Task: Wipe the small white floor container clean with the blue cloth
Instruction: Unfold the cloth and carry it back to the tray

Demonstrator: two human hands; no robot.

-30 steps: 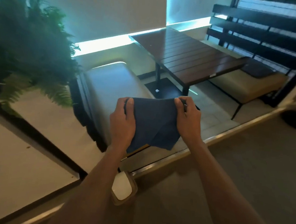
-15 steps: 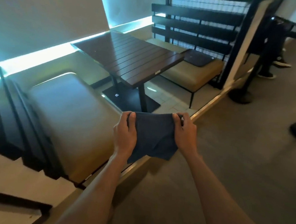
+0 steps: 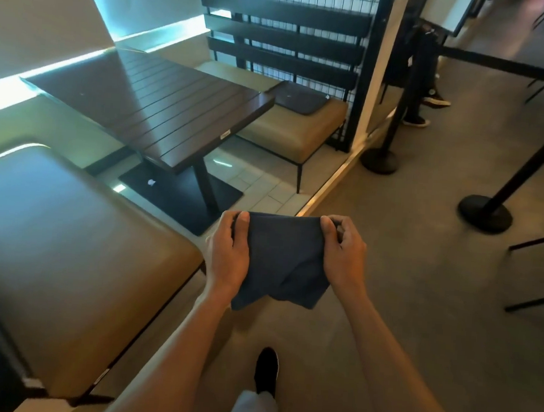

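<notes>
The blue cloth (image 3: 284, 261) hangs folded in front of me, stretched between both hands above the grey floor. My left hand (image 3: 229, 251) pinches its upper left corner, thumb on top. My right hand (image 3: 341, 252) pinches the upper right corner. The small white floor container is out of view now.
A tan cushioned bench (image 3: 67, 256) is close on my left. A dark slatted table (image 3: 161, 108) on a black pedestal stands beyond it, with a second bench (image 3: 302, 127) behind. Black barrier posts (image 3: 485, 214) stand on the right. A person's legs (image 3: 417, 87) are at the back. My shoe (image 3: 266, 371) is below.
The view has swung right and away from the plant and the white container, which has dropped out of sight. Both hands still hold the cloth stretched between them.
</notes>
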